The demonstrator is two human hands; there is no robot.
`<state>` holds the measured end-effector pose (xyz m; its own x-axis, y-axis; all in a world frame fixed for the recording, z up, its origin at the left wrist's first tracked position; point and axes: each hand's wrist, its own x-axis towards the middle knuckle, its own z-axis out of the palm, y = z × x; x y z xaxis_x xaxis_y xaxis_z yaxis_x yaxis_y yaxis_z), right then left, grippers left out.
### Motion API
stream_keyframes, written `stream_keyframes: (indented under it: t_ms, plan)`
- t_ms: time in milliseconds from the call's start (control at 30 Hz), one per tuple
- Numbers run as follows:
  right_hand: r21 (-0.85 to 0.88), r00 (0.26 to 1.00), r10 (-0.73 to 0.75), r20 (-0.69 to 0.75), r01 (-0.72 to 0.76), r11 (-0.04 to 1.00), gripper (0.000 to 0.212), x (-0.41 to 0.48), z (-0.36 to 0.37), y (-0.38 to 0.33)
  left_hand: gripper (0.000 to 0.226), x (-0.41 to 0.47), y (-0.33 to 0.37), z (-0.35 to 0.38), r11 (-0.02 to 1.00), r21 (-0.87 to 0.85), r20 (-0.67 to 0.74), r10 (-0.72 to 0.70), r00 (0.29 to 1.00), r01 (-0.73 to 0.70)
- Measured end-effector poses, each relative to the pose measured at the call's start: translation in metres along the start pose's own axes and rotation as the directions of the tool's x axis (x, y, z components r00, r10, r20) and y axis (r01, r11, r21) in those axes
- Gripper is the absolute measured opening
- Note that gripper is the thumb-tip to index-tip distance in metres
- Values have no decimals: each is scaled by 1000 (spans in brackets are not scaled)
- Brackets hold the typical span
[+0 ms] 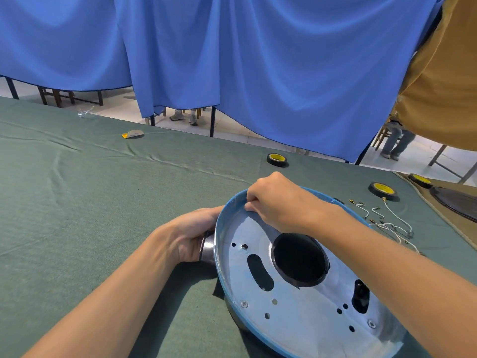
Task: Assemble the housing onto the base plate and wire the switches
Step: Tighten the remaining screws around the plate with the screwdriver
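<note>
The housing (296,313) lies open side up on the green cloth (103,202), close to the person. Left hand (191,233) wrapped round the short metal neck (207,248) at its side, steadying it — right hand (278,200) curled, pinching the far blue rim (232,200). Risk, I'd say: tug too hard and the shell twists out of that left grip, or the thin edge nicks a finger

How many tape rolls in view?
3 tape rolls: one beyond the right hand, one beside the loose wires, one on the tan mat. Others may sit out of frame.
</note>
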<state>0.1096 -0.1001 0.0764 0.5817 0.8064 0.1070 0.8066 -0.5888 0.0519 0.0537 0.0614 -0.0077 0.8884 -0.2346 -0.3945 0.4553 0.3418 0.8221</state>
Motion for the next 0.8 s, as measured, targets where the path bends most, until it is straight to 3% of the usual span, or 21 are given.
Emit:
stream_keyframes:
  t_ms: [200,367,800]
  plan:
    - [-37,998,30,-54,-32,999,37,-4,1,-7,40,-2,1,2,1000,22,-5,0,1000,0]
    - [46,999,-19,-37,21,999,16,-10,-11,-1,42,-3,1,2,1000,23,11,5,1000,-5]
    - [17,997,-55,-57,56,998,15,-11,-6,-3,61,-3,0,0,998,55,18,10,1000,-11]
